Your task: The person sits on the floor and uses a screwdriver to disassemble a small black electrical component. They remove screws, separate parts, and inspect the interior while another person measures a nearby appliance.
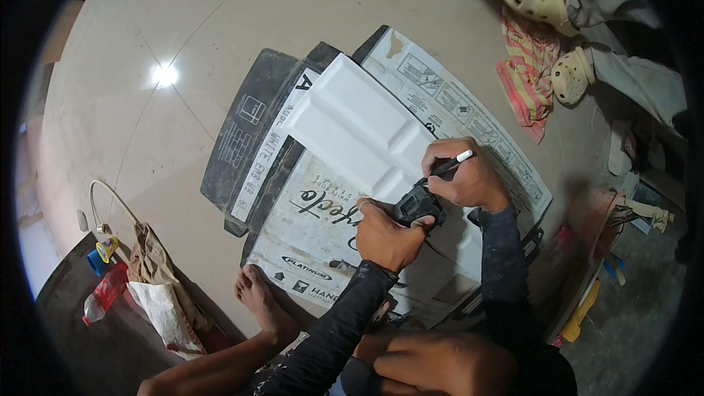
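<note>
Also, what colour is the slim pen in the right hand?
The slim pen is black with a white end, clearest in the head view.

The light is moderate and uneven, brightest on the pale floor [242, 15] at the upper left, where a lamp's reflection [164, 75] burns out to a white spot with a soft halo. The white panel [367, 117] at the centre is bright, its grooves modelled by gentle shading, with dimmer patches around the left hand [389, 238] and right hand [466, 176]. The dark sleeves [504, 264] lose detail, and the lower corners sink into gloom. The middle is reasonably sharp; towards the black, rounded border, fisheye distortion bends straight lines and detail softens.
</note>
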{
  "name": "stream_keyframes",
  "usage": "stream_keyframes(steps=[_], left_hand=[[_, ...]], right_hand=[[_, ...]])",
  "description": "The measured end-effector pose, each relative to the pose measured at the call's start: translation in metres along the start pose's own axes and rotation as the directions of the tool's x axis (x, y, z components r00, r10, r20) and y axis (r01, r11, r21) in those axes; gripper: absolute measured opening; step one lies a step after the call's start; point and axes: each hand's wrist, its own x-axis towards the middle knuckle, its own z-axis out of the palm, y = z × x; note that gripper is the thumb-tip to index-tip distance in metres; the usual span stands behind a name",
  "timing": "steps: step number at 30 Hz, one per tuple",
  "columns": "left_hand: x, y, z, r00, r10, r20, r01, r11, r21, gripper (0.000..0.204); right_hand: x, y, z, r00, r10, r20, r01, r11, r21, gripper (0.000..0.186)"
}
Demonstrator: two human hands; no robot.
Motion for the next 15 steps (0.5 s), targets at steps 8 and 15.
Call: stream_keyframes(steps=[8,15], left_hand=[[0.001,0.000,0.001,1.000,-0.011,-0.007,0.011,1.000,-0.005,0.083],[0.000,0.000,0.000,1.000,-0.011,0.012,0.011,1.000,-0.009,0.087]], right_hand=[[-0.001,-0.008,-0.005,0.996,0.075,0.044,-0.073,0.996,-0.049,0.012],[0.008,-0.012,0.001,0.993,-0.026,0.111,0.032,0.998,-0.051,0.013]])
